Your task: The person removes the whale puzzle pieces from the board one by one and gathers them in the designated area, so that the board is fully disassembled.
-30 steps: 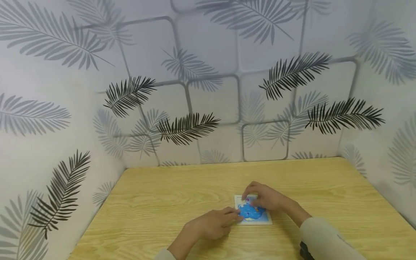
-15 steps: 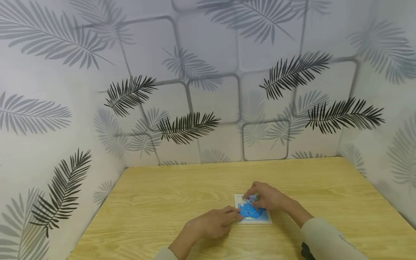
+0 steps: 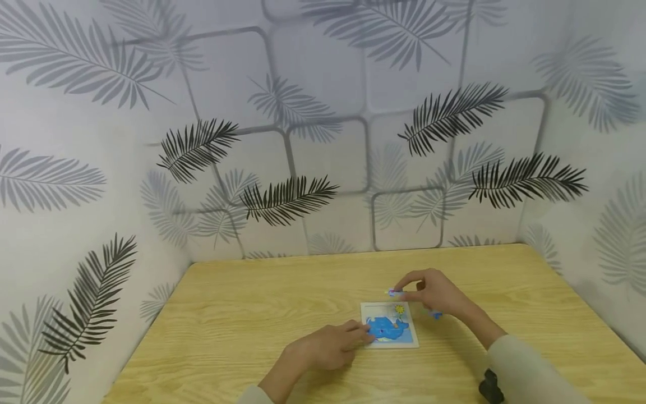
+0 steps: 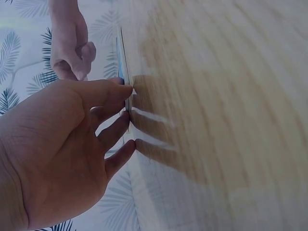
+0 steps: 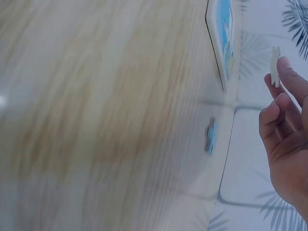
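A small square jigsaw puzzle board point(image 3: 398, 345) with a white border lies on the table, showing a blue whale and a yellow flower. My left hand point(image 3: 330, 345) rests at the board's left edge, fingertips touching its rim in the left wrist view. Just beyond the board's far edge, my right hand point(image 3: 440, 292) holds a puzzle piece point(image 3: 393, 292) raised between thumb and fingers. The right wrist view shows that piece point(image 5: 275, 67) edge-on, pale and thin. A pale gap shows in the picture's upper left. Below the right hand lies a loose blue puzzle piece point(image 3: 435, 315).
The light wood-grain table point(image 3: 242, 308) runs back to a wall point(image 3: 323, 151) with leaf-patterned paper. Near the right sleeve, at the front, is a black object point(image 3: 490, 387); what it is I cannot tell.
My right hand has lifted a puzzle piece off the board and moved up and to the right with it. The flower and the loose blue piece now show. The left hand has stayed put.
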`<state>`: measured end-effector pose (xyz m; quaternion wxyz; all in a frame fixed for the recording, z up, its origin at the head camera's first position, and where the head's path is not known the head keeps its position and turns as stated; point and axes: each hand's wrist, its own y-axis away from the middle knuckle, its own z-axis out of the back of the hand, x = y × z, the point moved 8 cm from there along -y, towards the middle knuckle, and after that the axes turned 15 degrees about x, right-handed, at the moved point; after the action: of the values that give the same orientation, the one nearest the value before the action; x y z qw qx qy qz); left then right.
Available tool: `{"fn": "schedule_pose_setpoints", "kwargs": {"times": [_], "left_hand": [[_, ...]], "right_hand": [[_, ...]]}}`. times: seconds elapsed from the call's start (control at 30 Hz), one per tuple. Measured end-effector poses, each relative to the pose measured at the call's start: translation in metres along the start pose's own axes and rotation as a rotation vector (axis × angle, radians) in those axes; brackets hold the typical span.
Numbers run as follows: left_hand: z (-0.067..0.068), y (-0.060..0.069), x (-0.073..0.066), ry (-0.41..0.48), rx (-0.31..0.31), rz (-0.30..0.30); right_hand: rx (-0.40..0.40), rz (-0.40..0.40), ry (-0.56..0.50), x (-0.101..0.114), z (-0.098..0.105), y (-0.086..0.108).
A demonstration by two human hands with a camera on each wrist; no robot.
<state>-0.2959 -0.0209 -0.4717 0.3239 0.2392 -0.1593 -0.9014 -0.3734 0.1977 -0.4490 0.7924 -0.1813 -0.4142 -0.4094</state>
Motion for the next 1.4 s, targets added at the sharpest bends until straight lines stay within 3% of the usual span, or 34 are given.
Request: {"fn": "schedule_pose_setpoints", "kwargs": {"times": [0.33,0.63,0.87,1.4], "left_hand": [[0.002,0.000,-0.002,-0.023,-0.011,-0.015],[0.000,0.002,-0.002,-0.020,-0.021,-0.026],[0.003,0.001,-0.003,-0.043,-0.020,-0.025],[0.003,0.002,-0.004,-0.054,-0.028,-0.012]], "right_hand": [[-0.033,-0.017,0.017,-0.030,0.035,0.045],[-0.052,-0.064,0.068,-0.055,0.049,0.072],[-0.094,-0.098,0.137,-0.065,0.055,0.082],[-0.059,-0.099,0.188,-0.071,0.051,0.085]]}}
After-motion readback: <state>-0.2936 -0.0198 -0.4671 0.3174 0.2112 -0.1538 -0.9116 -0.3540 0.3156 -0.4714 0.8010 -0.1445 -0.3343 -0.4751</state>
